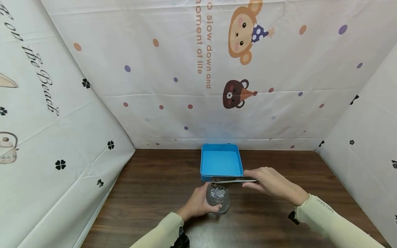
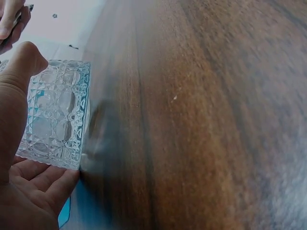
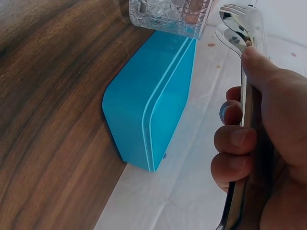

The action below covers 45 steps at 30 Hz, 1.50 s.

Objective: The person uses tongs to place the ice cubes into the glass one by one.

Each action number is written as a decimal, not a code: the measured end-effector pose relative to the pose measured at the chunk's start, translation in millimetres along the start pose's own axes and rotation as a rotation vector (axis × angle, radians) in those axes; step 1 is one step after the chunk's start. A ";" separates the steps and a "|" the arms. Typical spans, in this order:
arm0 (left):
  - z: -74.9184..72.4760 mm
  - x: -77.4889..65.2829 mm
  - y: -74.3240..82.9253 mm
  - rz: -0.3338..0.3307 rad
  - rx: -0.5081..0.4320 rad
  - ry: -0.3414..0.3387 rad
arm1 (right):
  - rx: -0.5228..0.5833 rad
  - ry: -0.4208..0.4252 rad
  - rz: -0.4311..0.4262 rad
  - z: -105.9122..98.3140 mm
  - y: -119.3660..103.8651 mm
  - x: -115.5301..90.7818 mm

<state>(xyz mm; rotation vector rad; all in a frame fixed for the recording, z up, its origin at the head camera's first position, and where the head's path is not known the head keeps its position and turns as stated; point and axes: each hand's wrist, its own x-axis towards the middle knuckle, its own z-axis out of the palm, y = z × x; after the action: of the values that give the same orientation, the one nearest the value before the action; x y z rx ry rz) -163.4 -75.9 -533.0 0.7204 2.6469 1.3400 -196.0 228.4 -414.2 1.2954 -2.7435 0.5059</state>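
A cut-glass tumbler with clear, ice-like pieces in it stands on the wooden table. My left hand holds it from the left, thumb on the near side and fingers round the far side; its faceted wall shows in the left wrist view. In my right hand is a pair of metal serving tongs, held level, with the tips over the tumbler's far rim. One tip is fork-shaped and the other spoon-shaped in the right wrist view. I cannot tell whether the tips hold a clear piece.
Just behind the tumbler sits an open blue rectangular box, close to the back wall. Printed white cloth hangs at the back and both sides. The dark wooden table extends to the left and right of the hands.
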 end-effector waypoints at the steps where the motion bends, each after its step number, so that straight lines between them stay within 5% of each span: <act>1: -0.2 0.0 0.1 0.000 -0.001 0.000 | 0.002 -0.001 0.004 0.1 -0.1 -0.3; 23: 7.2 -5.4 -0.4 -0.022 -0.013 0.000 | 0.041 0.118 0.116 9.9 10.2 -17.9; 45: 5.3 -6.1 3.5 -0.010 -0.002 0.018 | -0.024 0.263 0.387 23.0 55.8 -40.9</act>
<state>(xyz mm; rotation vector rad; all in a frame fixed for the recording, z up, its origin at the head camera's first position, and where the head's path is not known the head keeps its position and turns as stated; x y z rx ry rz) -155.2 -72.9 -534.4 0.6981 2.6587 1.3525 -210.4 284.3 -458.7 0.6321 -2.7607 0.6139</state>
